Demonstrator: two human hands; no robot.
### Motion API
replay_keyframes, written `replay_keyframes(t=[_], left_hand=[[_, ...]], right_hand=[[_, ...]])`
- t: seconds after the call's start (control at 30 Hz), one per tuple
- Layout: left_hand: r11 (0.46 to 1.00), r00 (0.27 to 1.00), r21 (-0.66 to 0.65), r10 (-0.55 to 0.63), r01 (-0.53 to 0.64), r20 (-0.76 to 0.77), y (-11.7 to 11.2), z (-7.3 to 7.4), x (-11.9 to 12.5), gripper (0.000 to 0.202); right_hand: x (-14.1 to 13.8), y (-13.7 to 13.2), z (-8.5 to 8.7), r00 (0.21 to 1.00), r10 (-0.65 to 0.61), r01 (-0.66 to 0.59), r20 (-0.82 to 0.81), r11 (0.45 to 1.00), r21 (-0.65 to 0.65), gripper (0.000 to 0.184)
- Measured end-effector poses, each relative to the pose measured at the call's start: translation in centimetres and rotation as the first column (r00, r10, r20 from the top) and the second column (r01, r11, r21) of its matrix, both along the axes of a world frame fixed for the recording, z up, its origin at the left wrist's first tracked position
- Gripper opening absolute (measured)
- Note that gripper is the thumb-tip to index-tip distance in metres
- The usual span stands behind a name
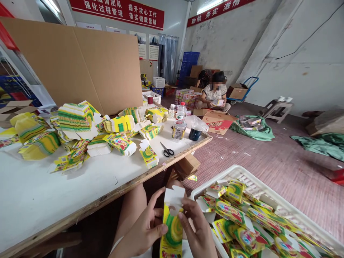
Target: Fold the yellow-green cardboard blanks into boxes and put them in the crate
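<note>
Left hand [146, 226] and right hand [198, 224] pinching yellow-green carton [173, 231] between them.
Carton over lap [132, 206], plastic crate [256, 178] right of hands; white flap [173, 196] might crease if right thumb [185, 222] pushes unevenly.

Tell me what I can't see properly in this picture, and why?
All from the head view:
- Yellow-green box: its lower end is cut off by the bottom edge; its back faces away.
- Left hand: some fingertips are hidden behind that box.
- Basket: cut off by the bottom and right edges; its floor is hidden under boxes.
- Wall posters: small print too tiny to read.
</note>
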State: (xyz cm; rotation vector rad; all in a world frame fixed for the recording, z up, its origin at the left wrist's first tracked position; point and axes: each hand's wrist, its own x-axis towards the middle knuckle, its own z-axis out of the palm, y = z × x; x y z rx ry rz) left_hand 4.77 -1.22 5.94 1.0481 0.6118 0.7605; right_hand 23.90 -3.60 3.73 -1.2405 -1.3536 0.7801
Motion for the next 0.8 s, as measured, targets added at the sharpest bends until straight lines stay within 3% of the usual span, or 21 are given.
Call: replay_keyframes(t=[0.1, 0.2, 0.3, 0.4, 0.53, 0.8], left_hand=[[0.998, 0.996, 0.044, -0.034, 0.038, -0.083, 0.0, 0.1, 0.0, 0.067], [0.989, 0.982, 0.144, 0.063, -0.037, -0.180, 0.2, 0.2, -0.1, 0.053], [0.968, 0.956, 0.238, 0.145, -0.083, -0.257, 0.3, 0.6, 0.0, 0.047], [0.954, 0.936, 0.294, 0.150, -0.054, -0.317, 0.1, 1.4, 0.2, 0.044], [0.931, 0.919, 0.365, 0.124, 0.023, -0.375, -0.2, 2.2, 0.2, 0.047], [0.926, 0.878, 0.376, 0.157, 0.028, -0.451, -0.2, 2.2, 0.2, 0.051]], right_hand=[[0.3, -0.1, 0.0, 0.998, -0.041, 0.040, 0.043, 0.999, 0.037, 0.027], [0.9, 0.0, 1.1, 0.992, 0.006, -0.018, 0.128, 0.996, 0.088, 0.028], [1.0, 0.3, 1.6, 0.987, 0.069, -0.072, 0.144, 0.997, 0.014, 0.032], [0.5, 0.6, 0.8, 0.986, 0.085, -0.073, 0.142, 0.993, -0.089, 0.040], [-0.2, 0.8, -0.7, 0.986, 0.040, -0.021, 0.162, 0.993, -0.118, 0.036], [-0.4, 0.8, -0.8, 0.981, 0.102, -0.075, 0.163, 0.983, -0.168, 0.039]])
